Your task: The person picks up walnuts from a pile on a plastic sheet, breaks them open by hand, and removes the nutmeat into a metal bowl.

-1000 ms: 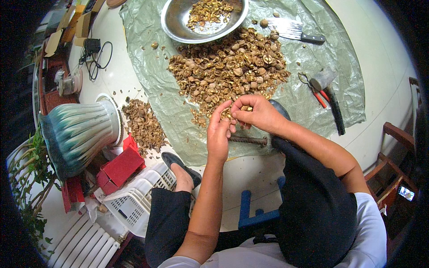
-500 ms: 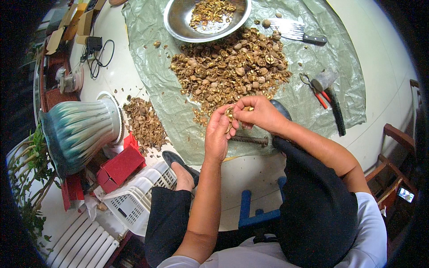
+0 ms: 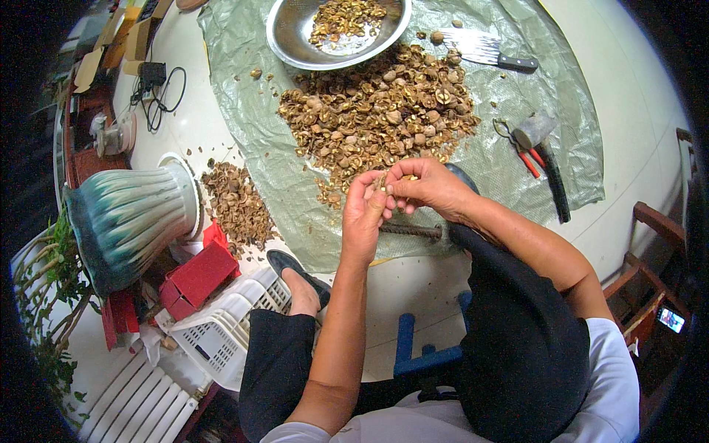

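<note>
My left hand point(image 3: 364, 210) is closed around a cracked walnut point(image 3: 380, 181), mostly covered by the fingers. From the right, my right hand point(image 3: 422, 184) meets it, its thumb and fingertips pinching at the same walnut, with a pale bit showing between its fingers. Both hands are above the near edge of a pile of cracked walnuts and shells point(image 3: 384, 111) on a green woven sheet point(image 3: 255, 140). Beyond the pile stands a steel bowl point(image 3: 288, 40) with walnut kernels point(image 3: 347, 21) in it. A ridged metal rod point(image 3: 410, 230) lies just below my hands.
On the sheet's right lie a hammer point(image 3: 550, 162), red-handled pliers point(image 3: 526, 156) and a broad blade with a black handle point(image 3: 517, 63). To the left are a shell heap point(image 3: 236, 203), a tipped-over-looking planter point(image 3: 136, 218), a red box point(image 3: 198, 282) and a white plastic basket point(image 3: 221, 340).
My fingers have closed in tighter, so less of the walnut shows. The whole view has shifted slightly; the bowl, pile and tools keep their places.
</note>
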A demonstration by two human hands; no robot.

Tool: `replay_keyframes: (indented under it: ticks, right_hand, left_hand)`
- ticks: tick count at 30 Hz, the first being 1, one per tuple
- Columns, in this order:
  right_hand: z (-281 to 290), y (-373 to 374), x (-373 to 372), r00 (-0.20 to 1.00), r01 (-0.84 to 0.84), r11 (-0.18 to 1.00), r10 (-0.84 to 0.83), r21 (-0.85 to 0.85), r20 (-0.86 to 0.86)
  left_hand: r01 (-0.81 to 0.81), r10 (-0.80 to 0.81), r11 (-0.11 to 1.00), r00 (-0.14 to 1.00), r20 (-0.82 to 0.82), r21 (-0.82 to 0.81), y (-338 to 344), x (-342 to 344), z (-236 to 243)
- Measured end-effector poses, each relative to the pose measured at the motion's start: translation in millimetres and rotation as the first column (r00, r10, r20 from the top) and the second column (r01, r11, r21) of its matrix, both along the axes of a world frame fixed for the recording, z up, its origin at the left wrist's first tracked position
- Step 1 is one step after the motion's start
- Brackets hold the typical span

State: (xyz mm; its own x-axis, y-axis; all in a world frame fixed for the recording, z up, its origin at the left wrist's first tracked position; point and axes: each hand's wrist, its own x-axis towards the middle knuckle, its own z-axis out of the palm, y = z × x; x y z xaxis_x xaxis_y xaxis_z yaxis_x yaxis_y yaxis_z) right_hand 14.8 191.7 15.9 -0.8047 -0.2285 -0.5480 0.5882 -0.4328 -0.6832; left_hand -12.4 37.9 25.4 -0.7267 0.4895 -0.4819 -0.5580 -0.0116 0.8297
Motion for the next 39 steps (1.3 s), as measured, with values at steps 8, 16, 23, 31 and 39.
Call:
replay_keyframes:
  ticks: [8,16,23,31,39]
  right_hand:
    - [2.9,-2.2,1.6,0.996,0.014,0.996,-0.006,0.093,-0.090]
    - [-1.6,1.4,-1.1,0.996,0.087,0.989,-0.083,-0.120,0.041]
    - [6.4,-2.9,-1.1,0.996,0.089,0.996,-0.089,0.004,0.013]
    - [1.4,-2.8,0.3,0.983,0.093,0.989,-0.072,0.117,-0.170]
    - [6.6,-4.4,-0.5,0.986,0.097,0.992,-0.085,0.079,-0.142]
  left_hand:
    - [-0.186,0.173,0.970,0.981,0.093,0.157,1.3,3.9,-5.0]
    - [-0.196,0.200,0.949,0.980,0.008,0.249,1.5,2.4,-2.3]
    - [-0.175,0.209,0.968,0.960,-0.187,0.179,-5.4,7.6,-18.5]
    - [-0.171,0.114,0.966,0.954,0.276,0.193,-5.1,1.4,2.1]
    - [0.003,-0.079,0.976,0.939,0.336,0.220,-16.1,3.1,-6.1]
